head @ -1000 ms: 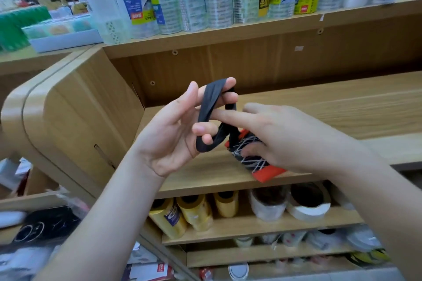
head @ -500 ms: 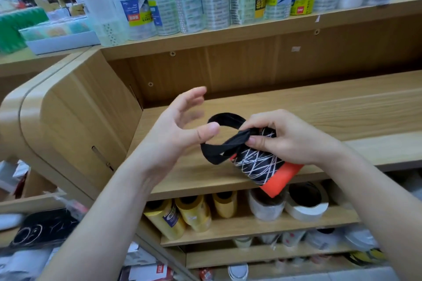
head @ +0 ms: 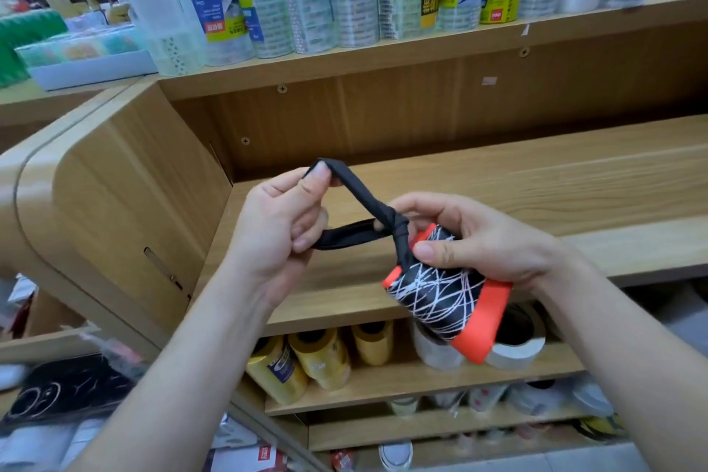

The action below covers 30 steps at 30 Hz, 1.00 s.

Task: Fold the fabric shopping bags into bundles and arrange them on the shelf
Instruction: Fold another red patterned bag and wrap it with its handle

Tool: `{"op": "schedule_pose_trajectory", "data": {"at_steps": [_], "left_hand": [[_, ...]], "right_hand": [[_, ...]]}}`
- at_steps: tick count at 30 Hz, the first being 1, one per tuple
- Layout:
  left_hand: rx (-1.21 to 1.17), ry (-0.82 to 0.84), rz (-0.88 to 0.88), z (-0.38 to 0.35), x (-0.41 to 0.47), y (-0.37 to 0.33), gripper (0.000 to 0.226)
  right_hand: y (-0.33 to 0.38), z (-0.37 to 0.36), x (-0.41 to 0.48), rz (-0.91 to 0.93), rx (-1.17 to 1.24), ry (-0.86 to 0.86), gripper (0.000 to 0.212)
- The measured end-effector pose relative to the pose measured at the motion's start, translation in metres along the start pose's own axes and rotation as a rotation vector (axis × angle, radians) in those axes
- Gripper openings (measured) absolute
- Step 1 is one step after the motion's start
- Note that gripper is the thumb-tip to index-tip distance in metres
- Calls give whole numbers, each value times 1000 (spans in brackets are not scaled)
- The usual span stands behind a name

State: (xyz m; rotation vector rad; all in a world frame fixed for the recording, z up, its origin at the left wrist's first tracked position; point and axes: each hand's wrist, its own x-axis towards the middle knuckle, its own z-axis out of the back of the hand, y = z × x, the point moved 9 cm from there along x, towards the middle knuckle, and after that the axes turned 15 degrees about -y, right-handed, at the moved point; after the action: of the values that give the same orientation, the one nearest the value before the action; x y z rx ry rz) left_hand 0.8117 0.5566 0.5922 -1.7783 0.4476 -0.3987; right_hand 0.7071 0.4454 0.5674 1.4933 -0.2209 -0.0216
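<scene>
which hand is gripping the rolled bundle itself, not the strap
The right hand grips the black-and-orange bundle; the left hand only pinches the black strap.

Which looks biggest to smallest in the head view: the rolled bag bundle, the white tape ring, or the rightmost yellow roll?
Rolled bag bundle, nearest the camera
White tape ring, partly hidden
Rightmost yellow roll
</scene>
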Motion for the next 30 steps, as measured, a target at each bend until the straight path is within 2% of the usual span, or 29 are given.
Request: {"op": "schedule_pose_trajectory", "data": {"at_steps": [3,6,8,10,12,14,16,19,25,27,30], "left_hand": [[79,-39,110,5,0,13,24],[126,-14,193,0,-4,22,45],[140,35,228,-9,-7,24,56],[151,71,244,-15,-11,23,47],[172,80,221,-16,-13,20,42],[186,41,156,-12,-11,15,37],[140,-23,104,-7,-8,10,22],[30,-41,91,-4,-8,14,14],[-346,-81,467,-10,-19,54,15],[-317,-58,540,-18,-26,63,17],[-164,-55,522,-24,-32,68,14]], "right_hand": [[6,10,-8,33,-205,-56,66],[23,0,-11,154,-660,-61,82],[34,-9,-8,241,-955,-58,84],[41,-15,-7,284,-1143,-56,80],[42,-14,-6,277,-1219,-68,70],[40,-14,-5,251,-1217,-66,55],[35,-15,-3,225,-1175,-71,43],[31,-11,-2,251,-1175,-117,30],[45,-6,-11,522,-907,-331,17],[52,-7,-16,605,-864,-397,16],[63,-7,-24,703,-784,-465,18]]}}
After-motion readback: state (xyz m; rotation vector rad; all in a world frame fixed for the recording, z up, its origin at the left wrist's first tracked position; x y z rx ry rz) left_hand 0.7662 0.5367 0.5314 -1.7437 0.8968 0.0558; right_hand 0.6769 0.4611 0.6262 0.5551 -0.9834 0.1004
